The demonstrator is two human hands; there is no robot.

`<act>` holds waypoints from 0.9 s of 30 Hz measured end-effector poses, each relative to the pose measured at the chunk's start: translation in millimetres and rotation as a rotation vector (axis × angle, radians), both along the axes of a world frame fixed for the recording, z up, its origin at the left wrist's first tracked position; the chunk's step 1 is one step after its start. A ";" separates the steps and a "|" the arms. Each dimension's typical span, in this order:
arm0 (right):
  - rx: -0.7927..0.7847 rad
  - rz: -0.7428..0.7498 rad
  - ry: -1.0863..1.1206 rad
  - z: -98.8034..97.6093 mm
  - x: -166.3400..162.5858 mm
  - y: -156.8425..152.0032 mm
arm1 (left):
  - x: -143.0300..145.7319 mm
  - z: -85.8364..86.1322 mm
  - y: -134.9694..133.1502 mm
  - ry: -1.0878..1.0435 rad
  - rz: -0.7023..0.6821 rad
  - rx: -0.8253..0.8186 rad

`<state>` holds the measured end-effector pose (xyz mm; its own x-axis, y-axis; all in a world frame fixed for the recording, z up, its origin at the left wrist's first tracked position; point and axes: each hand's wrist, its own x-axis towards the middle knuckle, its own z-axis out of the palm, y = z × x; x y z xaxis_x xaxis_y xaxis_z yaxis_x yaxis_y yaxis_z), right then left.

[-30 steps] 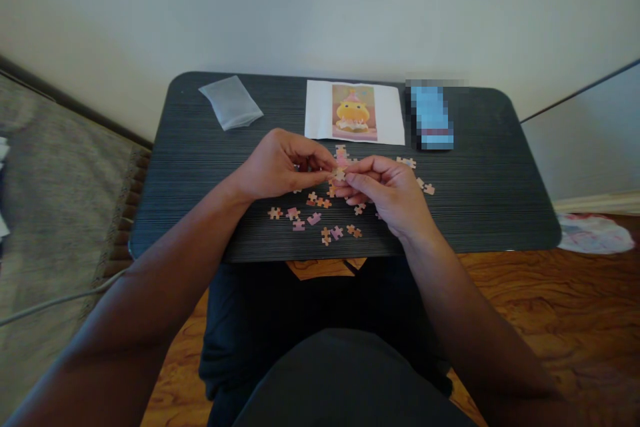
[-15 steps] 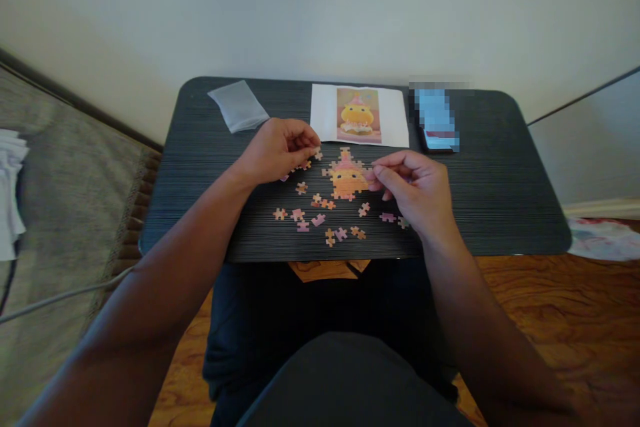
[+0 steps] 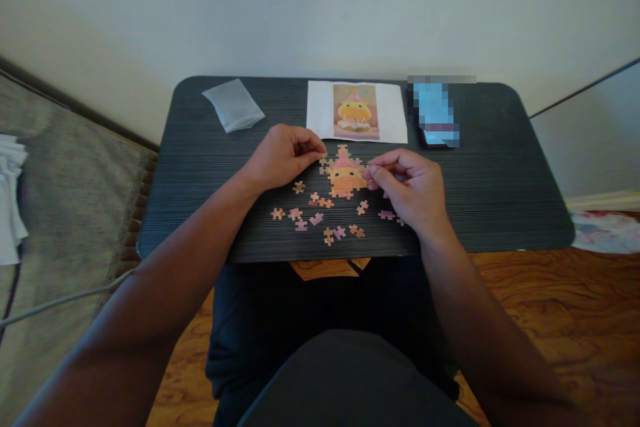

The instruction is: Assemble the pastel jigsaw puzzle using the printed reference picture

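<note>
**Table** point(image 3: 500, 173): dark, finely striped top with rounded corners, far edge against a pale wall; the person sits at the middle of the near edge.

**Assembled puzzle section** point(image 3: 344, 177): small orange and pink cluster, flat on the table at the centre, just nearer than the reference print. Both hands meet it, one on each side.

**Left hand** point(image 3: 283, 157): rests on the table left of centre, fingers curled, thumb and forefinger drawn together at the upper left edge of the assembled section. Whether a piece sits between them cannot be told.

**Right hand** point(image 3: 411, 188): rests right of centre, knuckles raised, fingertips point(image 3: 374, 173) gathered and pressed together against the right edge of the assembled section. Any piece held is too small to make out.

**Loose pieces** point(image 3: 316, 217): scattered pink, orange and purple pieces, between the assembled section and the near edge, a few beside the right hand.

**Reference print** point(image 3: 320, 113): white sheet with a yellow figure in a pink hat, at the middle of the far edge.

**Plastic bag** point(image 3: 233, 105): clear, flat, near the far left corner.

**Phone** point(image 3: 437, 117): blurred screen, just right of the print, toward the far right corner.

**Surroundings**: wooden floor point(image 3: 550, 293) to the right, rug point(image 3: 60, 167) to the left, a pale cable point(image 3: 60, 298) across it.
</note>
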<state>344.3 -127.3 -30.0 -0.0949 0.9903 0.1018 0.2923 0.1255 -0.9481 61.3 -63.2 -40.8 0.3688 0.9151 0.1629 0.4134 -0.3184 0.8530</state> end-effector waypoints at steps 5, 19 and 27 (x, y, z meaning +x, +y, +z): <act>0.011 -0.004 -0.017 -2.2 0.3 0.7 | -1.4 -1.1 -0.3 0.028 0.001 0.027; 0.209 0.051 -0.241 -4.1 -0.2 1.9 | 0.9 6.4 -3.5 0.003 0.041 -0.033; 0.434 0.234 -0.641 3.7 -8.0 12.0 | 2.0 7.9 -4.9 0.069 0.022 0.091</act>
